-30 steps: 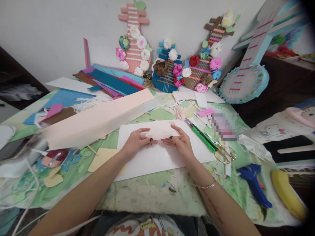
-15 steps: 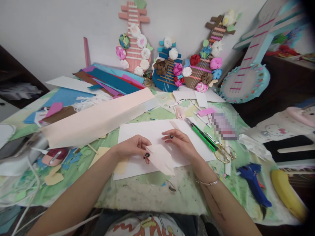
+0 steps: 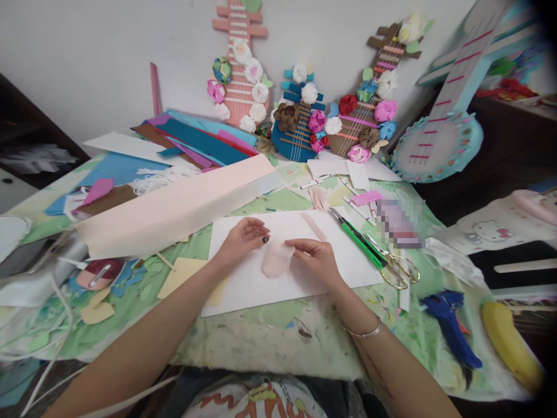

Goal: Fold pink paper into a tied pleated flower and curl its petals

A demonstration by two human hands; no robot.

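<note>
The right hand (image 3: 319,258) pinches a small pale-pink paper piece (image 3: 275,260), already separate. The left hand (image 3: 239,241) half-curls, its hold and remaining work unclear.

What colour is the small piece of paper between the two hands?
The small piece of paper is pale pink, seen best in the head view.

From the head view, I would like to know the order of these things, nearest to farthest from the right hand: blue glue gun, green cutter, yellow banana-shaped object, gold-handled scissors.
1. Green cutter: just right of the right hand.
2. Gold-handled scissors: right, past the cutter.
3. Blue glue gun: lower right.
4. Yellow banana-shaped object: farthest right, beyond the glue gun.
</note>
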